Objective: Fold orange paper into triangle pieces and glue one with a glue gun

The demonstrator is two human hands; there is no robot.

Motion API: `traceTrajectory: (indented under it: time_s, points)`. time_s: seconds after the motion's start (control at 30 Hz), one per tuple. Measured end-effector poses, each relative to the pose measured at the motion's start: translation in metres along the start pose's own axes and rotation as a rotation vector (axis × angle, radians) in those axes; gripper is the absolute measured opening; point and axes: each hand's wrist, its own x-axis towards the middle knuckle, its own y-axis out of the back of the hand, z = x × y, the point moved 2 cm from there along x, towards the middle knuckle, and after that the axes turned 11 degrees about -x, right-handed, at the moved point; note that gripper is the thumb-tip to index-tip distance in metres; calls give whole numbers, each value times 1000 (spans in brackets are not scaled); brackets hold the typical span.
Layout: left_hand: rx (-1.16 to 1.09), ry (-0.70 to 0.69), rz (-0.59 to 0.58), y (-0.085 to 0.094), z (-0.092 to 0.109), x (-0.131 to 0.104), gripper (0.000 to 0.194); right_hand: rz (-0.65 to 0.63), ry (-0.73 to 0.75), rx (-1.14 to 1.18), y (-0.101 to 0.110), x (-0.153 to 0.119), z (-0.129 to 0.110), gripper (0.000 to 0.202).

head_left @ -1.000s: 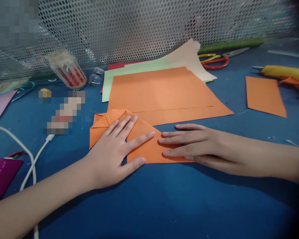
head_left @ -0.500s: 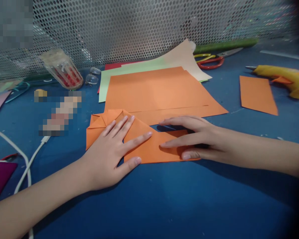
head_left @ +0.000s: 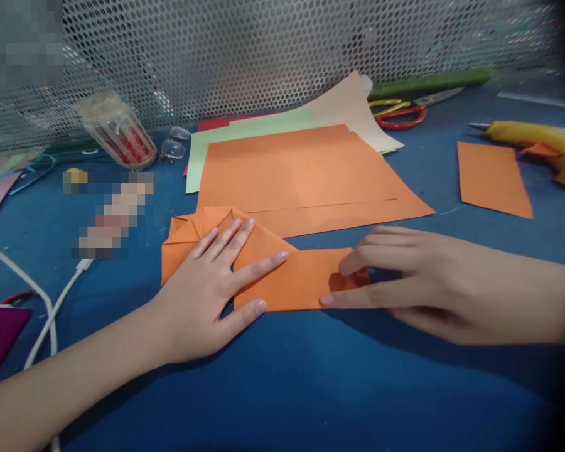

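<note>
A folded orange paper [head_left: 306, 279] lies on the blue table, with layered creases and small triangular folds at its left end. My left hand [head_left: 202, 295] rests flat across that left part, fingers spread, pressing it down. At the right end of the same paper, my right hand [head_left: 414, 276] is closed around it. One straight finger touches the lower edge while the others curl over the end. A darker, shaded bit of paper shows between them. The right hand covers the paper's right tip.
Behind the folded paper lie large orange sheets [head_left: 282, 169] over a pale green sheet [head_left: 196, 163]. Scissors [head_left: 402, 117], an orange piece [head_left: 494, 179] and a yellow glue gun [head_left: 537, 141] sit to the right. A plastic jar [head_left: 122, 132] and white cable [head_left: 51, 326] are left.
My right hand has shifted down and right, its fingers curling from a loose spread onto the paper's right end. My left hand stays in place.
</note>
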Motion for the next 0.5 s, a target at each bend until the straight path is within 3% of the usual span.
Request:
traceTrajectory:
  time_s: [0.23, 0.5]
  points:
    - [-4, -17, 6, -1, -2, 0, 58, -28, 98, -219, -7, 6, -16, 63]
    - [-17, -8, -2, 0, -2, 0, 58, -8, 38, -100, -8, 0, -18, 51]
